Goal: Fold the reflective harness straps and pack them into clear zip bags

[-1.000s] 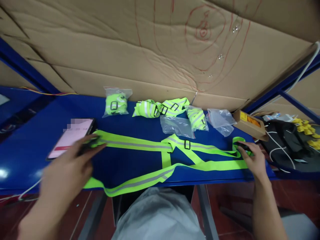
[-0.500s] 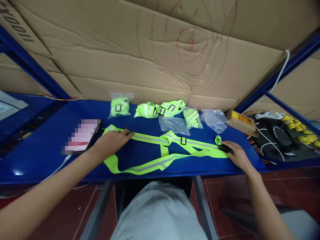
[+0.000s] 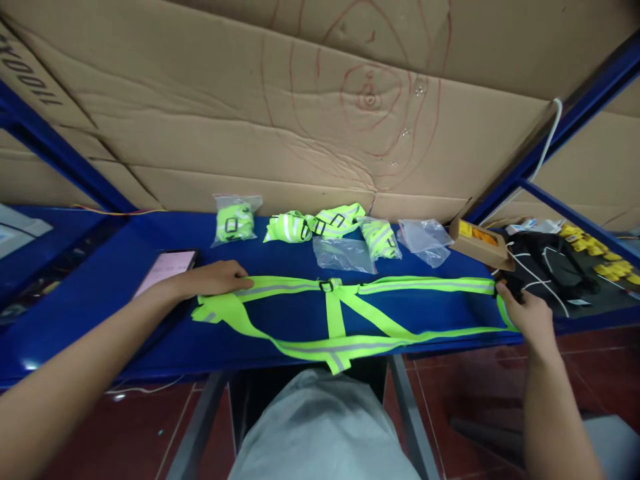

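A neon yellow-green reflective strap harness (image 3: 345,345) with grey stripes lies stretched across the blue tabletop. My left hand (image 3: 220,276) is closed on the left end of its upper strap. At the far right end, my right hand (image 3: 530,312) grips the strap, with part of a black buckle showing at the fingertips. A black slider buckle (image 3: 327,287) sits on the upper strap near the middle, where two cross straps branch down. One short strap end hangs over the table's front edge.
Behind the harness are a bagged harness (image 3: 235,222), loose folded harnesses (image 3: 290,227), another folded harness (image 3: 381,239) and clear plastic bags (image 3: 345,255). A phone (image 3: 163,270) lies by my left forearm. A small cardboard box (image 3: 480,243) and a black bag (image 3: 555,263) are at the right.
My right hand has moved right, drawing the harness out longer and straighter. The slider buckle has shifted left, and the lower strap has come nearer the front edge.
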The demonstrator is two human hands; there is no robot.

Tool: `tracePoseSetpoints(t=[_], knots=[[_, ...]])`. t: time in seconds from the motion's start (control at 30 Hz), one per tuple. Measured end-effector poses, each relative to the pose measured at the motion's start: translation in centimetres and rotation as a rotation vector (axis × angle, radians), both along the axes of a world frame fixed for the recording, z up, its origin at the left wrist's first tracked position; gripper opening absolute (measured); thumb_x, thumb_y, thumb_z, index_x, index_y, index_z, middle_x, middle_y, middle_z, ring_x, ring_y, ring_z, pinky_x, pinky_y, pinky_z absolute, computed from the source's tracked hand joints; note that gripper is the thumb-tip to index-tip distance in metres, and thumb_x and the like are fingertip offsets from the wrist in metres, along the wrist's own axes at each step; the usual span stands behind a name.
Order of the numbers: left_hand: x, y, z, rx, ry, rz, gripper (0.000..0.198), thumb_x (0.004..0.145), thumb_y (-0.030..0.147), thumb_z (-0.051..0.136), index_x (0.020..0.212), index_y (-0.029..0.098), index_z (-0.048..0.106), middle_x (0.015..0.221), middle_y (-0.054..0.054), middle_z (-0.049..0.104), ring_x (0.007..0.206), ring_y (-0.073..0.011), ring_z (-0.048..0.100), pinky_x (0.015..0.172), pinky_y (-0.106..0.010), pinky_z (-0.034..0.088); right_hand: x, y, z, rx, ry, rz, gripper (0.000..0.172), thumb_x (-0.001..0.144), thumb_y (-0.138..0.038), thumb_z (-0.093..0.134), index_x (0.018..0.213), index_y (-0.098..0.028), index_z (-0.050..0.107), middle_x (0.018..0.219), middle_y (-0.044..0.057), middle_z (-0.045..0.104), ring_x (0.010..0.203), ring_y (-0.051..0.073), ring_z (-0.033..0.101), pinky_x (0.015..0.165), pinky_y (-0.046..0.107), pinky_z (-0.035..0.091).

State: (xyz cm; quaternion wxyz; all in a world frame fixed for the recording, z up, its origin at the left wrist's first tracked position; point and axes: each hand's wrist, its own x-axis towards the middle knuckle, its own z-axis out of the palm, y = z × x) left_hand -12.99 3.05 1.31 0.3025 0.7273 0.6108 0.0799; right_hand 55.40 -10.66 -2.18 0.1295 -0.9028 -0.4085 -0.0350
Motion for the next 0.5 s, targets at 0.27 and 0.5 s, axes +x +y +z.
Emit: tracePoseSetpoints(t=[0.27, 0.5], knots=[[-1.8, -1.7, -0.3, 0.089, -0.186, 0.3, 0.059, 0.084, 0.054, 0.066, 0.126, 0.013, 0.069, 0.1, -0.001, 0.073, 0.086, -0.0177, 0.059, 0.069, -0.023, 0.043, -2.1, 1.8, -2.2, 0.4, -0.039, 0.542, 0.046, 0.096, -0.044, 0.05, 0.132, -0.02, 0.066, 0.142, 0.014, 0.065, 0.128, 0.031, 0.064, 0.107, 0.039, 0.048], [-2.7, -4.1, 0.4, 0.06, -0.331, 0.331, 0.061, 0.083, 0.056, 0.068, 0.125, 0.012, 0.067, 0.08, 0.002, 0.066, 0.063, -0.0146, 0.057, 0.062, -0.027, 0.045, -1.1, 3.9, -5.5, 0.208, 0.06, 0.658, 0.046, 0.091, -0.051, 0.054, 0.116, -0.018, 0.073, 0.114, 0.017, 0.077, 0.107, 0.038, 0.073, 0.091, 0.051, 0.057]])
